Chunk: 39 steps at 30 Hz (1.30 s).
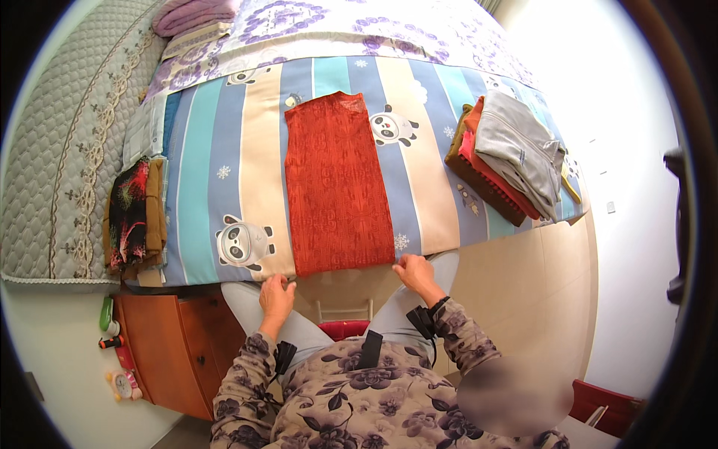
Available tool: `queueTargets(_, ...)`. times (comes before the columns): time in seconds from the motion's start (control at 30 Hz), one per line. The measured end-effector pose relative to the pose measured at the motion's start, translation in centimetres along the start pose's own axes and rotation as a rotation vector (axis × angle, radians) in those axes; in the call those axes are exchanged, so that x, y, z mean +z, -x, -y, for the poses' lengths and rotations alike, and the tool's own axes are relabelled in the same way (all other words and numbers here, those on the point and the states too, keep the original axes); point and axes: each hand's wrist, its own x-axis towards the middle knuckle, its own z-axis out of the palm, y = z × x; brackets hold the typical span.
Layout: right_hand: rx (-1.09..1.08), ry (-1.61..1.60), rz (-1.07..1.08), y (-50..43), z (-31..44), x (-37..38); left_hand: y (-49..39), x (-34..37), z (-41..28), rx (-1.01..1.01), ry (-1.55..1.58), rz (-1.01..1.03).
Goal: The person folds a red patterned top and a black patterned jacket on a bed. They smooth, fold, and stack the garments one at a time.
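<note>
A red patterned sleeveless garment (339,185) lies flat and folded lengthwise on the bed in front of me, its neckline at the far end. Its lower hem reaches the near edge of the mattress. My left hand (276,300) is loosely curled by the bed edge, just left of the hem's left corner. Beside the right corner, my right hand (419,276) has its thumb and fingers slightly apart. No cloth shows inside either hand, though whether the fingertips brush the garment is hard to see.
Folded clothes, topped by a grey garment (513,140), are stacked at right. More folded clothes, including a black floral garment (130,210), lie at left against the quilted headboard (42,168). A wooden nightstand (162,348) holds a clock (124,385). A red stool (343,329) is between my legs.
</note>
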Motion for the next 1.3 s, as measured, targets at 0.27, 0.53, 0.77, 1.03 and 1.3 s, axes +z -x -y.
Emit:
queueTargets(0.27, -0.609, -0.096, -0.320, -10.6, 8.4, -0.7, -10.5, -2.6, -8.4, 0.732, -0.065, -0.326)
queueTargets(0.53, -0.603, 0.262, -0.285, -22.0, 8.2, -0.9, -20.1, -2.4, -9.5, 0.493, -0.332, -0.128)
queueTargets(0.77, -0.503, 0.301, -0.368, -22.5, 6.1, -1.6, -20.2, -3.1, -9.4, 0.496, -0.344, -0.064)
queueTargets(1.03, -0.460, 0.299, -0.316, -22.3, 6.7, -2.1, -28.7, -4.5, -18.1, 0.964, -0.365, -0.070)
queueTargets(1.3, -0.467, 0.272, -0.311, -22.3, 6.8, -2.5, -40.7, -7.0, -17.3, 0.695, -0.438, -0.310)
